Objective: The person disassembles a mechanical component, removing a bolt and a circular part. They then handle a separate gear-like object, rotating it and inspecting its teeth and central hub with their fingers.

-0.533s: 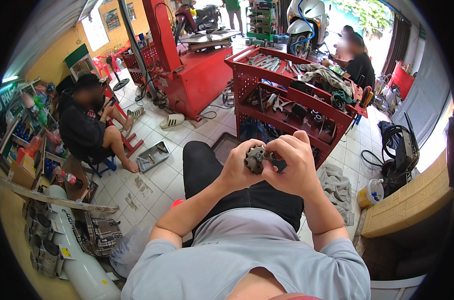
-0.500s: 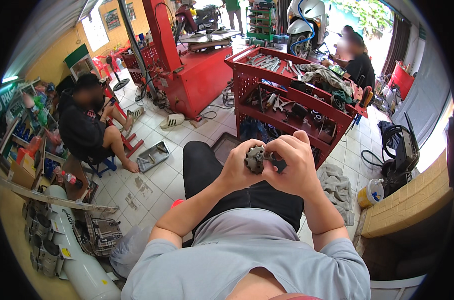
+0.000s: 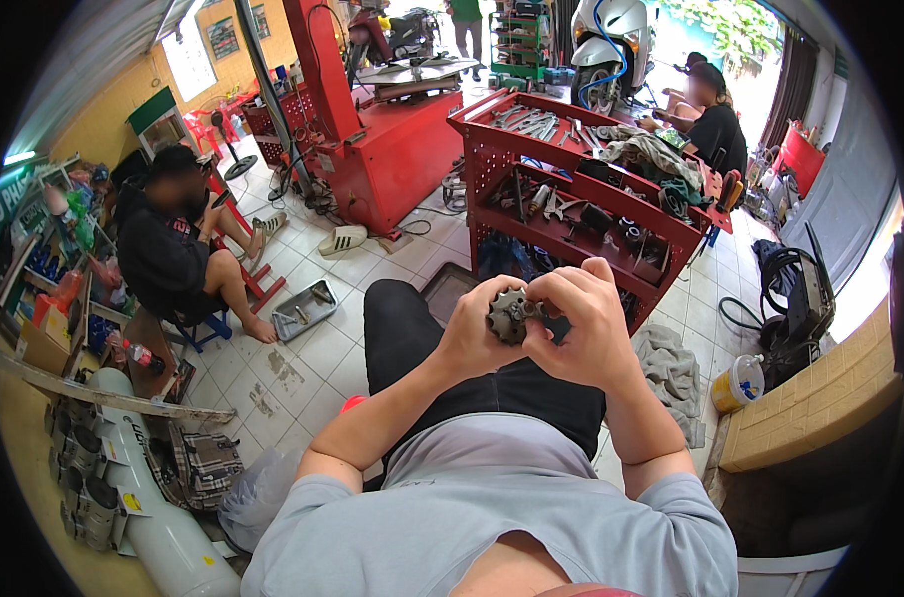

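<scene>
In front of my lap, my left hand [image 3: 475, 334] is closed around a dark metal toothed part [image 3: 507, 314], like a small sprocket, its face turned up toward me. My right hand [image 3: 583, 320] is closed at the part's right side, thumb and index finger pinching a small piece [image 3: 537, 310] on it that is too small to name. Both hands touch around the part, and my fingers hide some of it. My black-trousered legs [image 3: 392, 318] are beneath.
A red tool cart [image 3: 586, 229] stands ahead, a metal tray [image 3: 304, 323] lies left on the tiled floor, and a grey cloth [image 3: 669, 383] lies right. A seated person [image 3: 173, 239] is at left, people [image 3: 710, 129] sit back right, and a white cylinder [image 3: 148, 497] is lower left.
My hands stay almost where they were around the toothed part. In the background, the people at the back right have shifted slightly.
</scene>
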A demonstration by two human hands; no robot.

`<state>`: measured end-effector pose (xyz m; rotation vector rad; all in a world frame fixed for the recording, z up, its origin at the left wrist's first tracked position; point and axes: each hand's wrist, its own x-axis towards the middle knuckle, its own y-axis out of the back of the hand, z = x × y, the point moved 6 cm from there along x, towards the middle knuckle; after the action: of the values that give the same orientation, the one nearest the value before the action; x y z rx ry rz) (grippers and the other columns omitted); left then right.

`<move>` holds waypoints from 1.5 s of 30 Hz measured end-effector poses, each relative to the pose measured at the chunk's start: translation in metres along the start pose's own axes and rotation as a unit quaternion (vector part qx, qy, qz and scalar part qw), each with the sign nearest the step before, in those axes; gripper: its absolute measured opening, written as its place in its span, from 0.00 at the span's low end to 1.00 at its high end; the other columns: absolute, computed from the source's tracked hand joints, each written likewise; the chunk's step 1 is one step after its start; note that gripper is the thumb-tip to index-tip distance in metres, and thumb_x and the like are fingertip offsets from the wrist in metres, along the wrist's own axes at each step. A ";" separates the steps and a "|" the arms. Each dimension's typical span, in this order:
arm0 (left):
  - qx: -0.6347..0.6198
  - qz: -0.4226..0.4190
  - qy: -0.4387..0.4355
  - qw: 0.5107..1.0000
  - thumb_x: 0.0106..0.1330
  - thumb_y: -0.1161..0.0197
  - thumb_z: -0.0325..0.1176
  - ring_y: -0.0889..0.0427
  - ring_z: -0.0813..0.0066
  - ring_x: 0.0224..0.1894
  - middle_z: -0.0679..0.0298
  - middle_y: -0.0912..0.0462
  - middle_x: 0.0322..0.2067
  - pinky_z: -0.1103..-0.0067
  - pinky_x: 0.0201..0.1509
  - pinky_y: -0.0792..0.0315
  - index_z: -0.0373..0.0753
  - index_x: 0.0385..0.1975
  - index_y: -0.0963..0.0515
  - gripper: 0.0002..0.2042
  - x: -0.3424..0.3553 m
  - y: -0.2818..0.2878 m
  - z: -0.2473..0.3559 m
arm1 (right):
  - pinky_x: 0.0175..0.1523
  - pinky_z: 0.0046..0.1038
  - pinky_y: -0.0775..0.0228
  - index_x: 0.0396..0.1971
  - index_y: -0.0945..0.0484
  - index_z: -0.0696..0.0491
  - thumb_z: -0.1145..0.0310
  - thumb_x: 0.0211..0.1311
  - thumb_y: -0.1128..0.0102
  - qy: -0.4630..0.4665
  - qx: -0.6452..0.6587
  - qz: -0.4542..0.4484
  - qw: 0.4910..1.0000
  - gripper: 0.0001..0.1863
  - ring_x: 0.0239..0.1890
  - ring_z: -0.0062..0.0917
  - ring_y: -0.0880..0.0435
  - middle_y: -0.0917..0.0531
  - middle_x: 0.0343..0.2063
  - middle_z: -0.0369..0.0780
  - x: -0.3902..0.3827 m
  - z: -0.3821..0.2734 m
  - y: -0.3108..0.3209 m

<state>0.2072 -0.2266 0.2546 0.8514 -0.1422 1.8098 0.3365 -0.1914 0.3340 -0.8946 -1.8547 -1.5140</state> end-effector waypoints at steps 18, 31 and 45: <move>-0.016 -0.004 0.009 1.000 0.47 0.23 0.30 0.20 0.83 0.36 0.65 0.17 0.34 0.81 0.43 0.25 0.36 0.43 0.24 0.23 0.000 0.002 0.000 | 0.36 0.30 0.45 0.27 0.22 0.49 0.67 0.43 0.34 -0.002 0.044 -0.016 0.999 0.09 0.21 0.26 0.30 0.28 0.17 0.32 0.002 0.007 0.000; -0.007 0.001 0.015 1.000 0.46 0.22 0.31 0.20 0.83 0.34 0.66 0.17 0.33 0.81 0.42 0.25 0.37 0.42 0.24 0.23 0.000 0.002 0.000 | 0.37 0.31 0.44 0.28 0.21 0.48 0.67 0.42 0.32 0.004 0.031 -0.016 0.999 0.10 0.22 0.25 0.28 0.26 0.18 0.32 0.002 0.005 0.000; 0.001 0.005 0.016 1.000 0.43 0.22 0.34 0.18 0.65 0.34 0.57 0.18 0.33 0.73 0.41 0.24 0.35 0.42 0.26 0.26 0.000 0.001 -0.002 | 0.38 0.30 0.43 0.29 0.20 0.48 0.62 0.43 0.26 0.000 0.006 -0.009 1.000 0.14 0.22 0.25 0.28 0.24 0.20 0.31 0.002 0.000 0.003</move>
<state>0.2050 -0.2265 0.2533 0.8243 -0.1245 1.8315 0.3370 -0.1907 0.3375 -0.8752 -1.8736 -1.5126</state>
